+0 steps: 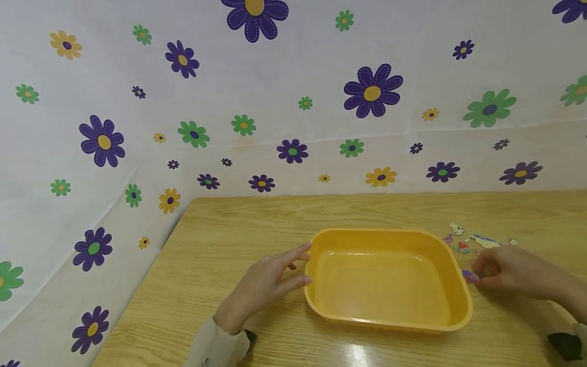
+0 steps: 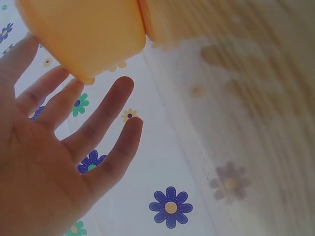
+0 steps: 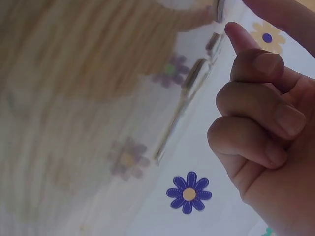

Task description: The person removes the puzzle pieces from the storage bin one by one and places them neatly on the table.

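Note:
A yellow plastic basin [image 1: 387, 322] stands on the wooden table. My left hand [image 1: 270, 285] is at its left rim, with fingertips touching the outside. In the left wrist view its fingers [image 2: 106, 115] are spread and fairly straight, some right at the basin's edge. On the other side, my right hand [image 1: 513, 270] is low over the table, pinching a small purple patterned flat piece [image 1: 470, 276] between thumb and index finger, close to the basin's right wall. Its other fingers [image 3: 251, 108] are curled toward the palm in the right wrist view.
Several small colourful flat pieces [image 1: 483, 241] lie loose behind the right hand, near the basin's back right corner. A white covering [image 1: 293, 61] with printed flowers rises behind the table [image 1: 257, 214] and along its left side.

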A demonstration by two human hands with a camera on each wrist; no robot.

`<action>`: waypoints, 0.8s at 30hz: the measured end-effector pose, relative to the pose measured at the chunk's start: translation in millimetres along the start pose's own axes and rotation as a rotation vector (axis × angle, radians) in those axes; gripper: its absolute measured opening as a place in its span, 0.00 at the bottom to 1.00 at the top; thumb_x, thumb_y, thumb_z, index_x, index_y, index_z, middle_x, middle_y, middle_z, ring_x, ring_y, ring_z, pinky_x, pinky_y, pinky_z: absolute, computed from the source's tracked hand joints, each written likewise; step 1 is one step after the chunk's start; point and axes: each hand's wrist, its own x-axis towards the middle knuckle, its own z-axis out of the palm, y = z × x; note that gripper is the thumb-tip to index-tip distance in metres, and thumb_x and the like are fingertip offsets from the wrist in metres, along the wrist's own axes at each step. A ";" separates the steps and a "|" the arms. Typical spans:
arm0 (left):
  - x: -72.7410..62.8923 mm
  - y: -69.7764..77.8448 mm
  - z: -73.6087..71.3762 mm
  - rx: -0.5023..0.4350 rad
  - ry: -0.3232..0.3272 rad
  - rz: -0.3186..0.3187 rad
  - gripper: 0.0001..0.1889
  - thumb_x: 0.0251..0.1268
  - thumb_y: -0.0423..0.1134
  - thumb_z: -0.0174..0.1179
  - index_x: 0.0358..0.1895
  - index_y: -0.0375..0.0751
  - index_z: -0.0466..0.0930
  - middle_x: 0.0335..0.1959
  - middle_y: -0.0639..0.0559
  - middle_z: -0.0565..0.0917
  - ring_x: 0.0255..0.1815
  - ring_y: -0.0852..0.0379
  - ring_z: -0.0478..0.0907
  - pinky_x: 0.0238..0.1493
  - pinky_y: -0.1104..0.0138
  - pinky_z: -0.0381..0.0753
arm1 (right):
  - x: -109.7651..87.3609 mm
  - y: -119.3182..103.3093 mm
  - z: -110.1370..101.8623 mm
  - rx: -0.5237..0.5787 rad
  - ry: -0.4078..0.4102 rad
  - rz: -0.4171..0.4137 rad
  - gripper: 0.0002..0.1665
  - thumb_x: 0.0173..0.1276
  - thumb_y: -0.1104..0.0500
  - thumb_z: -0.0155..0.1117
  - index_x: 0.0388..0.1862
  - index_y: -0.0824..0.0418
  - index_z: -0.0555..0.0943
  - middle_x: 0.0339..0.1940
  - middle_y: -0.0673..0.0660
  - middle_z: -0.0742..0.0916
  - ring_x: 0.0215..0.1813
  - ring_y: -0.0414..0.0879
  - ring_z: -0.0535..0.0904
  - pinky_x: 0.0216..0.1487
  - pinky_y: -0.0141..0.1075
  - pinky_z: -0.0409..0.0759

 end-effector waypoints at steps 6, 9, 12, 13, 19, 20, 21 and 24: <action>-0.2 4.2 -2.8 0.081 0.097 0.064 0.23 0.70 0.47 0.66 0.65 0.44 0.78 0.71 0.50 0.74 0.62 0.49 0.79 0.60 0.53 0.79 | -12.5 -5.1 -8.7 -0.129 0.165 0.090 0.06 0.66 0.66 0.69 0.30 0.60 0.83 0.21 0.43 0.74 0.24 0.33 0.62 0.24 0.31 0.67; -1.6 2.2 -7.8 0.173 0.221 0.110 0.22 0.66 0.44 0.70 0.61 0.44 0.80 0.66 0.49 0.80 0.61 0.49 0.79 0.60 0.50 0.78 | -20.0 -3.7 -8.9 -0.174 0.261 0.122 0.09 0.71 0.63 0.67 0.29 0.61 0.82 0.18 0.44 0.72 0.22 0.33 0.61 0.22 0.31 0.66; -5.7 -4.2 -14.5 0.310 0.338 0.131 0.20 0.64 0.42 0.72 0.57 0.41 0.83 0.59 0.47 0.84 0.56 0.47 0.80 0.55 0.47 0.80 | -29.6 0.3 -5.0 -0.204 0.387 0.111 0.15 0.76 0.58 0.63 0.28 0.64 0.81 0.15 0.43 0.68 0.19 0.33 0.57 0.18 0.31 0.61; -8.2 -7.5 -17.0 0.356 0.365 0.124 0.20 0.64 0.42 0.72 0.56 0.41 0.83 0.58 0.46 0.84 0.55 0.45 0.79 0.53 0.46 0.80 | -32.2 1.6 -4.2 -0.206 0.423 0.115 0.17 0.77 0.57 0.61 0.29 0.66 0.81 0.14 0.43 0.68 0.18 0.32 0.57 0.18 0.31 0.61; -31.8 -29.5 -33.8 0.548 0.442 0.050 0.22 0.68 0.50 0.68 0.55 0.37 0.82 0.58 0.36 0.79 0.55 0.36 0.75 0.49 0.42 0.77 | -39.6 11.5 -5.2 -0.162 0.569 0.159 0.28 0.76 0.53 0.63 0.44 0.83 0.76 0.24 0.68 0.81 0.27 0.55 0.78 0.30 0.46 0.80; -35.4 -32.7 -35.7 0.566 0.450 0.042 0.25 0.71 0.55 0.64 0.56 0.36 0.81 0.59 0.34 0.78 0.57 0.34 0.74 0.50 0.40 0.76 | -41.0 14.8 -5.4 -0.151 0.585 0.163 0.31 0.75 0.52 0.65 0.50 0.84 0.74 0.32 0.75 0.82 0.36 0.64 0.80 0.41 0.53 0.82; -38.6 -35.7 -37.3 0.581 0.455 0.035 0.28 0.73 0.60 0.58 0.57 0.36 0.81 0.61 0.33 0.77 0.58 0.33 0.73 0.52 0.39 0.75 | -42.0 18.9 -5.5 -0.147 0.603 0.158 0.34 0.74 0.51 0.66 0.55 0.84 0.72 0.42 0.82 0.80 0.46 0.74 0.78 0.52 0.61 0.78; -47.5 -43.2 -39.0 0.598 0.458 -0.019 0.41 0.75 0.71 0.38 0.62 0.36 0.77 0.68 0.30 0.70 0.65 0.29 0.66 0.58 0.34 0.67 | -45.8 31.1 -3.9 -0.153 0.623 0.177 0.43 0.74 0.47 0.64 0.69 0.81 0.63 0.66 0.87 0.65 0.70 0.83 0.55 0.69 0.74 0.47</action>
